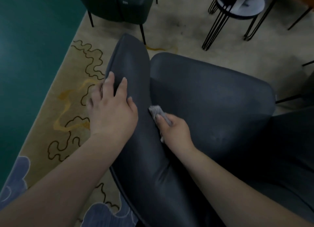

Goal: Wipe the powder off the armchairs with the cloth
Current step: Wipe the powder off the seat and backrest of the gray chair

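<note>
Right hand (175, 130) grip clenches cloth (157, 112), pointing up-left along armchair (212, 99) crease; left hand (112, 108) flat, released.

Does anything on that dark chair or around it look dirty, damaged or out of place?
Only faint pale hazy patches on the armchair, one on the arm near its tip and one on the seat near the right hand, which grips the grey cloth. They look like powder film. The left hand rests on the arm. Nothing looks torn or spilled.

two dark armchairs are in view: one near (203, 99) and one at the top (119, 6). one grey cloth (157, 111), two hands, left (112, 108) and right (175, 130), one wire-legged side table (241, 7), one patterned rug (71, 84).
</note>
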{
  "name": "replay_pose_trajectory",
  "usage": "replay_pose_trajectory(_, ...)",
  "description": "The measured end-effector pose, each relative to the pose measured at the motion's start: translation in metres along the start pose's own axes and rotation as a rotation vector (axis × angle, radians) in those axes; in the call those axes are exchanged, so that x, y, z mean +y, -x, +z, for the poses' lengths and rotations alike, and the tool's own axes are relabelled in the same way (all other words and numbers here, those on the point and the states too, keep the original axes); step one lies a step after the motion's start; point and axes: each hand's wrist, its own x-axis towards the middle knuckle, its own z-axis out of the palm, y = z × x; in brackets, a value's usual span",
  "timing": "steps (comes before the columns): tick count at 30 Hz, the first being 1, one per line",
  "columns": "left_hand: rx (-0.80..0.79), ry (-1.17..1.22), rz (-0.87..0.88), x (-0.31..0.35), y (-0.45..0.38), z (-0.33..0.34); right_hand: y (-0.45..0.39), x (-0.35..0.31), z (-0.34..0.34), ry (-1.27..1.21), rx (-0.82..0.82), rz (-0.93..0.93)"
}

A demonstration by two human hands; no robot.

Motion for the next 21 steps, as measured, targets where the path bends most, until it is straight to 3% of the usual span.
replay_pose_trajectory(3, 0.028, -0.084, 0.144, 0.004, -0.007, 0.002, 0.011, 0.01, -0.011, 0.005, -0.067, 0.036)
replay_pose_trajectory(8, -0.13, -0.146, 0.384, 0.033, -0.021, 0.014, -0.003, 0.02, -0.025, 0.028, -0.148, 0.073)
replay_pose_trajectory(11, -0.205, -0.094, 0.405, 0.051, -0.03, 0.023, -0.02, 0.028, -0.047, -0.007, -0.061, 0.086)
replay_pose_trajectory(15, -0.338, 0.066, 0.296, 0.086, -0.046, 0.055, -0.056, 0.051, -0.09, 0.017, 0.136, 0.096)
replay_pose_trajectory(21, -0.655, 0.177, -0.09, 0.127, -0.062, 0.162, -0.107, 0.105, -0.133, 0.089, 0.166, 0.113)
